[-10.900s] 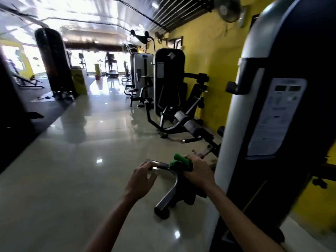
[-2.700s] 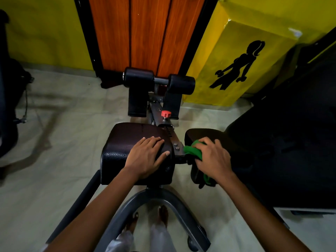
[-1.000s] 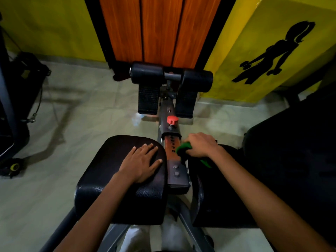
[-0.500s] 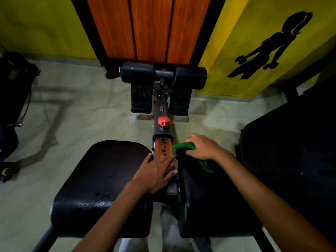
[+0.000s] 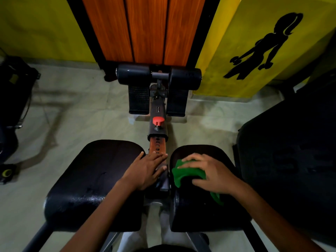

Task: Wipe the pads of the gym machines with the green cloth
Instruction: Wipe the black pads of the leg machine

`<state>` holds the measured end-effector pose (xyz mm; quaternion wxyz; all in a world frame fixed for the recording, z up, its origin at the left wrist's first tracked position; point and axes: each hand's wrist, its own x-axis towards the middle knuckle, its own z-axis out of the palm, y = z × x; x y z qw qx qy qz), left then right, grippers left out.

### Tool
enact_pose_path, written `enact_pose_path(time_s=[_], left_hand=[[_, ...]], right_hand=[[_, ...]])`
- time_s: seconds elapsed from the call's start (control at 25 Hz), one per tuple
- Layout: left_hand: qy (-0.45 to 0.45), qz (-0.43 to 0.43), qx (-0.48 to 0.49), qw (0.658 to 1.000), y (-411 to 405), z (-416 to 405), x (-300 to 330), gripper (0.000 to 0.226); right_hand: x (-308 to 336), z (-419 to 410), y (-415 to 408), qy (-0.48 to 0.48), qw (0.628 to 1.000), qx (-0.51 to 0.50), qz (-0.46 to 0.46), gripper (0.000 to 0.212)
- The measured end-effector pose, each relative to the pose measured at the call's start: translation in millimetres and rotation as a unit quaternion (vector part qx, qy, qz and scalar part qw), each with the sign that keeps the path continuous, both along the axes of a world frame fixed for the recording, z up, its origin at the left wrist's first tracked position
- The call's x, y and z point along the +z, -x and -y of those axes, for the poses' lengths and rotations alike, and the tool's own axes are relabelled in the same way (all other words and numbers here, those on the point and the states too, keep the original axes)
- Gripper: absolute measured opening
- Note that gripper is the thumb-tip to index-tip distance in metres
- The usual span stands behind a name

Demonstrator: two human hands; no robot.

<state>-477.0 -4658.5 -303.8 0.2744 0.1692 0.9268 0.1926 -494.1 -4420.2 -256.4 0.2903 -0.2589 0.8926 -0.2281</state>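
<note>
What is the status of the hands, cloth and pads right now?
Right hand grips crumpled green cloth on right black pad. Left hand flat, open, at left black pad's inner edge. Nothing in the way.

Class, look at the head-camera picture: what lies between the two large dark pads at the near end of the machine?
The head view shows the machine's central bar, with adjustment holes, and the left hand resting across it.

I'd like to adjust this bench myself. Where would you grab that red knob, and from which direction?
Grip the red knob by its lobed rim, coming straight down from above. It stands upright on a short stem atop the centre beam, with open space all round, and its scalloped edge gives fingertips purchase. Both hands are busy now: the left hand rests on the beam, the right hand presses the cloth.
</note>
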Motion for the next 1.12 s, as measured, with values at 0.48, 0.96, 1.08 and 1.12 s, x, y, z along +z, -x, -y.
enact_pose_path(time_s=[0.48,0.96,1.08,1.12], left_hand=[[0.107,-0.031,0.127,0.986,-22.3,38.8,11.4,0.053],[0.097,-0.044,0.14,0.984,-23.2,37.1,9.4,0.051],[0.094,-0.045,0.141,0.985,-22.5,38.0,9.8,0.05],[0.092,-0.043,0.142,0.985,-22.7,37.6,10.1,0.05]], right_hand=[[6.0,17.0,-13.6,-0.012,0.998,-0.02,-0.062,0.046],[7.6,15.0,-30.1,-0.136,0.975,-0.129,-0.121,0.046],[-10.0,21.0,14.8,-0.187,0.964,-0.168,-0.083,0.039],[-16.6,25.0,29.3,-0.204,0.96,-0.179,-0.074,0.038]])
